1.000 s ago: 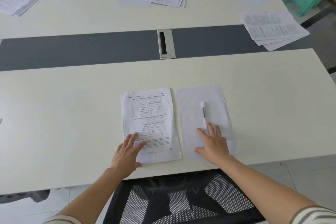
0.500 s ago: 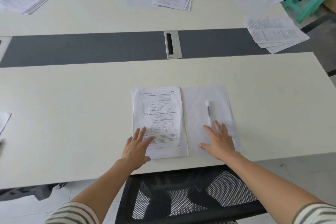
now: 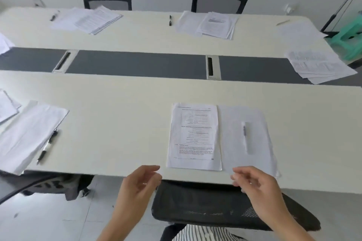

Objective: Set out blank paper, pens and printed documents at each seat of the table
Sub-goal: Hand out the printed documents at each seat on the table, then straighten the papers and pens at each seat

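A printed document [image 3: 195, 136] lies flat at the near seat, with a blank sheet [image 3: 248, 139] right beside it and a white pen [image 3: 246, 137] resting on that sheet. My left hand [image 3: 140, 184] hovers just off the table's front edge, fingers loosely curled, holding nothing. My right hand [image 3: 254, 184] hovers the same way below the blank sheet, empty. To the left another seat has blank paper [image 3: 29, 135] and a black pen [image 3: 47, 146].
The long white table [image 3: 117, 123] has a grey centre strip with two cable slots [image 3: 213, 67]. Paper sets and pens lie at the far seats [image 3: 215, 24] and the right end [image 3: 317, 66]. A black mesh chair [image 3: 225, 207] stands under me; two chairs stand opposite.
Both hands lifted off the papers and drew back past the table edge. The view rose and pulled back, showing the far chairs and the seat to the left.
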Motion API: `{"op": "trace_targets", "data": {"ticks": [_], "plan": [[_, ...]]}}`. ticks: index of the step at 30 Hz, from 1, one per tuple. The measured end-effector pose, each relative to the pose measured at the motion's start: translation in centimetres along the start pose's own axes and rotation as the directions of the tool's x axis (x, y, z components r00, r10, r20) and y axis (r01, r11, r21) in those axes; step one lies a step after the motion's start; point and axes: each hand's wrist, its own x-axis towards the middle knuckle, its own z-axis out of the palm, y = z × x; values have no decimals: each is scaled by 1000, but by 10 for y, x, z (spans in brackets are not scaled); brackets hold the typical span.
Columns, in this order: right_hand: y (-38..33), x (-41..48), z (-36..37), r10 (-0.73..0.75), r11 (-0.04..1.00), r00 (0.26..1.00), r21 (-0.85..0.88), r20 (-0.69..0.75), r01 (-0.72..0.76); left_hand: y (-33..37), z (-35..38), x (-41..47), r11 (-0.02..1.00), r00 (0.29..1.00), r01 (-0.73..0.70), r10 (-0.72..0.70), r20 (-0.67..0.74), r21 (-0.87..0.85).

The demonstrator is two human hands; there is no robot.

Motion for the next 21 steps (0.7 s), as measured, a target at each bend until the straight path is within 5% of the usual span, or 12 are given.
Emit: {"op": "trace_targets", "data": {"ticks": [10,21], "plan": [[-19,-49,64,-93,994,889,-7,448,108,-46,-16,-185,971,921,145,-202,-334,-187],[-64,-128,224,-206,956,721,-21,661,292,-125,-140,-281,931,733,64,-289,-616,-360]]}}
